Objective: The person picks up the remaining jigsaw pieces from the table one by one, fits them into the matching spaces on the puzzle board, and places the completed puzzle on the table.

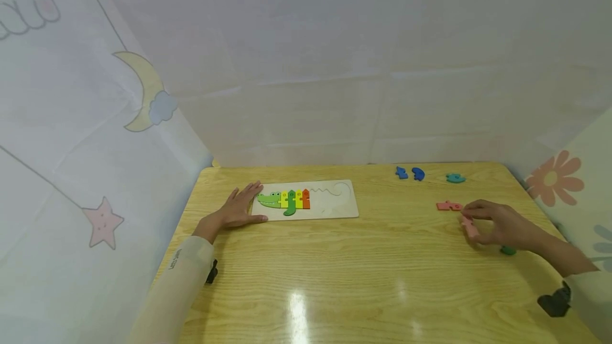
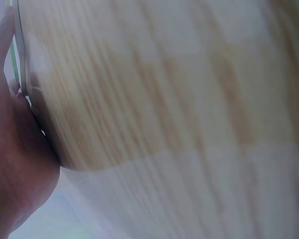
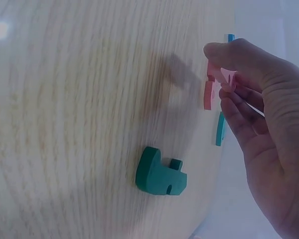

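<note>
My left hand (image 1: 237, 209) lies with fingers spread at the left end of a pale wooden puzzle board (image 1: 334, 206), thumb on its near edge. A crocodile puzzle (image 1: 270, 200) lies on the board, its green head followed by yellow, green and orange pieces. To its right a tail outline shows on bare wood. Over at the right of the table, my right hand (image 1: 507, 225) pinches a pink puzzle piece (image 1: 470, 226) between thumb and fingers, raised off the surface in the right wrist view. A red-pink puzzle piece (image 1: 448, 205) lies just beyond those fingertips.
Two blue puzzle pieces (image 1: 401, 173) and a teal one (image 1: 456, 178) lie near the table's back edge. A dark green piece (image 3: 162, 174) rests below my right hand. Printed cloth walls (image 1: 306, 94) stand around the wooden table (image 1: 344, 269).
</note>
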A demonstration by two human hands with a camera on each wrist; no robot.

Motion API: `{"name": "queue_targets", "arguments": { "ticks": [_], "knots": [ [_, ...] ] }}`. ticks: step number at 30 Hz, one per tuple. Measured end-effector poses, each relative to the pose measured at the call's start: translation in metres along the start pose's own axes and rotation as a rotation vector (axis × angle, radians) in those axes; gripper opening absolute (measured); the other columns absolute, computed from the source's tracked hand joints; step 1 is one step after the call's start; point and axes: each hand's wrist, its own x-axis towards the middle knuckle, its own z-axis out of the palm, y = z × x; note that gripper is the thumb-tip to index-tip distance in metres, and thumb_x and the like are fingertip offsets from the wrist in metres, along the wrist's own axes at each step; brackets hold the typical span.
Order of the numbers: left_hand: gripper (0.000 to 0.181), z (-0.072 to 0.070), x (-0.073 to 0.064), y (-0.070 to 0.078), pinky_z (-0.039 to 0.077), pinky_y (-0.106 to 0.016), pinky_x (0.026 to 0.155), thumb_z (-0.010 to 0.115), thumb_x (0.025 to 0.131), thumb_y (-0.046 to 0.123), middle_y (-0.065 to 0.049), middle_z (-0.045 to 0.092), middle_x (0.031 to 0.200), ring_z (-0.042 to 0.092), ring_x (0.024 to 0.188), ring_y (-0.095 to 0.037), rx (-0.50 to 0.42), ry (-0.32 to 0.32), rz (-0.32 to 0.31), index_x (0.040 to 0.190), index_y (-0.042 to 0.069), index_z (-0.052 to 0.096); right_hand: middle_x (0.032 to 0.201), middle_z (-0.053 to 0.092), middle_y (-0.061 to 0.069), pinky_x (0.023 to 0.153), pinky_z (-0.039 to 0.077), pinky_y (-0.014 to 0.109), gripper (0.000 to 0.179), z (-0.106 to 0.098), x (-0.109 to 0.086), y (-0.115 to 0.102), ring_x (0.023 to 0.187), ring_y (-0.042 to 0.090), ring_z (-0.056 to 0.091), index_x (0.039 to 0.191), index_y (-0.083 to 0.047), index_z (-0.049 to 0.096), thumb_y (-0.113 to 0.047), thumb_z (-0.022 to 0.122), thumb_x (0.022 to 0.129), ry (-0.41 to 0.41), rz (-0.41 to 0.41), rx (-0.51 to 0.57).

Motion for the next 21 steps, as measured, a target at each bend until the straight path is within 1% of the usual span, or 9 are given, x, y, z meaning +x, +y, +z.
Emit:
{"name": "queue_targets", "arguments": {
  "ticks": [2,4,6,9,11,15,19,21],
  "knots": [
    [0.112,0.001,0.000,-0.002,0.001,-0.070,0.126,0.070,0.091,0.069,-0.017,0.015,0.177,0.011,0.163,-0.041,-0.006,0.007,0.001,0.169,0.005,0.022,0.116,0.070,0.004,0.074,0.052,0.011,0.065,0.001,0.003,0.001,0.095,0.016,0.069,0.117,0.002,0.079,-0.007,0.103,0.057,0.012,-0.017,-0.007],
    [0.113,0.004,0.001,-0.005,-0.001,-0.068,0.127,0.070,0.091,0.070,-0.014,0.013,0.178,0.009,0.164,-0.039,-0.005,0.008,-0.001,0.170,0.007,0.021,0.116,0.070,0.005,0.073,0.053,0.013,0.064,0.001,0.007,-0.001,0.095,0.016,0.069,0.117,0.003,0.079,-0.006,0.102,0.058,0.013,-0.020,-0.005],
    [0.113,0.004,0.002,-0.006,-0.002,-0.068,0.127,0.069,0.091,0.070,-0.014,0.012,0.178,0.008,0.164,-0.038,-0.007,0.006,-0.003,0.170,0.008,0.020,0.115,0.070,0.006,0.071,0.055,0.018,0.062,0.001,0.010,-0.002,0.094,0.015,0.069,0.116,0.004,0.079,-0.005,0.101,0.059,0.014,-0.024,0.002],
    [0.114,0.003,0.001,-0.004,0.000,-0.069,0.126,0.068,0.090,0.072,-0.015,0.013,0.178,0.010,0.163,-0.040,-0.003,0.005,0.002,0.170,0.006,0.021,0.114,0.071,0.008,0.065,0.059,0.030,0.061,0.001,0.014,-0.006,0.091,0.016,0.070,0.116,0.006,0.079,-0.004,0.100,0.060,0.005,-0.025,0.011],
    [0.114,0.001,0.000,0.000,0.003,-0.071,0.125,0.068,0.091,0.072,-0.018,0.015,0.177,0.011,0.163,-0.042,0.001,0.006,0.005,0.169,0.004,0.022,0.114,0.071,0.008,0.065,0.060,0.032,0.061,0.001,0.017,-0.006,0.091,0.019,0.070,0.117,0.007,0.078,-0.004,0.100,0.061,0.002,-0.033,0.014],
    [0.114,-0.001,-0.002,0.002,0.003,-0.072,0.125,0.067,0.091,0.074,-0.019,0.016,0.176,0.012,0.162,-0.043,0.003,0.013,0.011,0.169,0.003,0.023,0.115,0.071,0.007,0.066,0.061,0.035,0.060,0.003,0.024,-0.007,0.093,0.024,0.070,0.118,0.005,0.078,-0.005,0.099,0.063,-0.012,-0.041,0.017],
    [0.115,-0.001,-0.002,0.002,0.004,-0.072,0.124,0.065,0.090,0.076,-0.019,0.016,0.176,0.012,0.162,-0.043,0.001,0.014,0.017,0.169,0.003,0.023,0.114,0.070,0.007,0.065,0.059,0.034,0.056,0.005,0.029,-0.008,0.092,0.022,0.069,0.117,0.004,0.079,-0.002,0.097,0.064,-0.005,-0.049,0.040],
    [0.114,-0.001,-0.002,0.003,0.004,-0.072,0.125,0.066,0.091,0.075,-0.018,0.015,0.177,0.012,0.162,-0.042,0.006,0.008,0.009,0.169,0.004,0.022,0.114,0.070,0.008,0.064,0.059,0.033,0.054,0.006,0.032,-0.009,0.091,0.021,0.069,0.115,0.004,0.079,-0.001,0.097,0.064,0.003,-0.056,0.055]
  ]
}}
